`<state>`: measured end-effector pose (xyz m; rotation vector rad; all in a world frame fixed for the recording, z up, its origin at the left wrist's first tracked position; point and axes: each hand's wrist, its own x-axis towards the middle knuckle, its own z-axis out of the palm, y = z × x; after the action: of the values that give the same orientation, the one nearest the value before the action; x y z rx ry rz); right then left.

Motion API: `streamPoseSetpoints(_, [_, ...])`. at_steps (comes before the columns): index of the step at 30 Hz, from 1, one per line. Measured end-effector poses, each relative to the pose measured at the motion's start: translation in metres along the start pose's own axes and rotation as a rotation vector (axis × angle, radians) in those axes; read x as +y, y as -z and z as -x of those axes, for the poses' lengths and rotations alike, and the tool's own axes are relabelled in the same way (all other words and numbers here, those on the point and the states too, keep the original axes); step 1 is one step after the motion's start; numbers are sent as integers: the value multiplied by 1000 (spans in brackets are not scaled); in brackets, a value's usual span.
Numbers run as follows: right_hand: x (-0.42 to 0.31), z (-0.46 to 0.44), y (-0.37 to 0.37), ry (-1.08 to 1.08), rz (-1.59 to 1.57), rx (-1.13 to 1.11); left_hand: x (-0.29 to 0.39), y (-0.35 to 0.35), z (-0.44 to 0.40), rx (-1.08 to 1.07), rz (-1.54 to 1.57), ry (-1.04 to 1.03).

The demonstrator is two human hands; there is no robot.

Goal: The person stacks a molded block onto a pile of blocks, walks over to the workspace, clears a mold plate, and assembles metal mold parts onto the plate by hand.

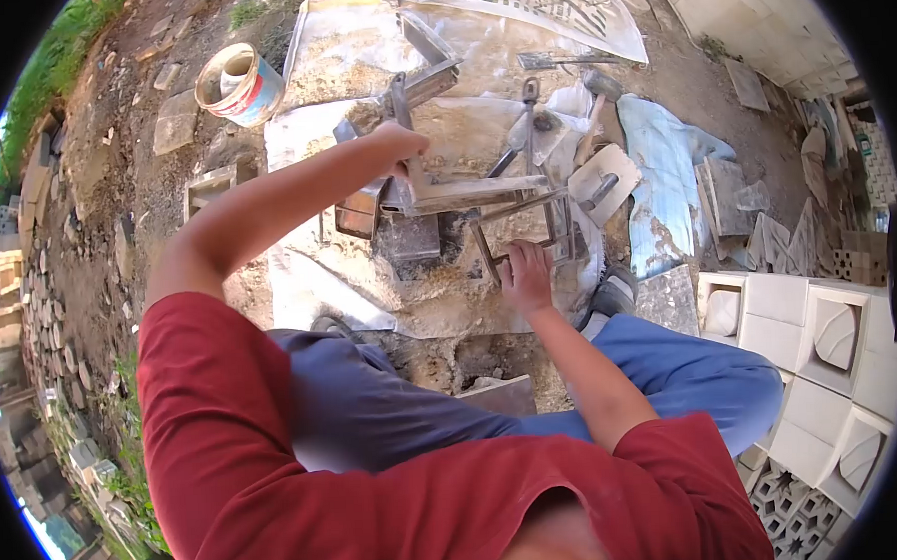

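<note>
My left hand (pixel 400 147) is closed near the corner of a dusty metal mould, round what looks like a grey upright bar (pixel 401 100); its fingers are partly hidden. A long flat bar (pixel 480 192) of the mould stretches right from there. Below the left hand lie a grey metal block (pixel 412 239) and a brownish box-like form (pixel 357 212). My right hand (pixel 526 275), nearer my knees, has its fingers curled over the near bar of a rectangular metal frame (pixel 483 250). Beside that frame rests a white plastering float (pixel 606 183) with a grey handle.
A white bucket (pixel 251 106) stands at the upper left. A hammer (pixel 600 85), a trowel (pixel 522 132) and a light-blue cloth (pixel 659 181) lie beyond the right hand. Sandy sheeting (pixel 339 55) covers the ground. Pale hollow blocks (pixel 778 301) are stacked at the right.
</note>
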<state>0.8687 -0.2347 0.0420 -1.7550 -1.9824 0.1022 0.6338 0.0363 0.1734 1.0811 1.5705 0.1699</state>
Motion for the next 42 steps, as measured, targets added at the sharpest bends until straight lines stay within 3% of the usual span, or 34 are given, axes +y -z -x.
streamPoseSetpoints(4, [-20, -6, 14, 80, -62, -62, -35, 64, 44, 18, 254, -55])
streamPoseSetpoints(8, [-46, -27, 17, 271, -164, -81, -79, 129, 95, 39, 322, 22])
streamPoseSetpoints(12, [-80, -61, 9, 345, -278, 6, -151, 165, 133, 235, 475, -31])
streamPoseSetpoints(15, [-88, -90, -24, 263, -371, 51, -209, 182, 156, 403, 575, -85])
streamPoseSetpoints(18, [-86, -98, -72, -166, -456, 37, -263, 194, 186, 520, 629, -67])
streamPoseSetpoints(23, [-82, -120, -133, -381, -181, -135, -376, 205, 227, 583, 630, 102])
streamPoseSetpoints(25, [-95, -144, -140, -745, -102, -485, -414, 194, 237, 679, 739, 150])
streamPoseSetpoints(27, [-98, -151, -158, -771, -48, -459, -446, 182, 242, 705, 856, 144])
streamPoseSetpoints(29, [-82, -157, -180, -896, -355, -312, -483, 172, 237, 703, 1092, 219])
streamPoseSetpoints(31, [-108, -164, -154, -889, -444, -306, -522, 165, 232, 662, 1149, 292])
streamPoseSetpoints(34, [-139, -162, -139, -706, -318, -224, -554, 142, 237, 714, 1407, 321])
streamPoseSetpoints(36, [-158, -165, -137, -814, -406, 56, -571, 136, 243, 720, 1460, 357])
streamPoseSetpoints(37, [-177, -161, -125, -794, -410, 39, -583, 126, 239, 774, 1530, 340])
streamPoseSetpoints(39, [-206, -146, -100, -716, -399, 245, -619, 110, 223, 847, 1613, 323])
streamPoseSetpoints(40, [-208, -138, -102, -557, -390, 207, -647, 106, 212, 826, 1632, 312])
streamPoseSetpoints(41, [-219, -134, -98, -557, -390, 198, -662, 106, 208, 799, 1645, 302])
streamPoseSetpoints(42, [-238, -135, -90, -537, -589, 30, -658, 107, 207, 776, 1625, 320])
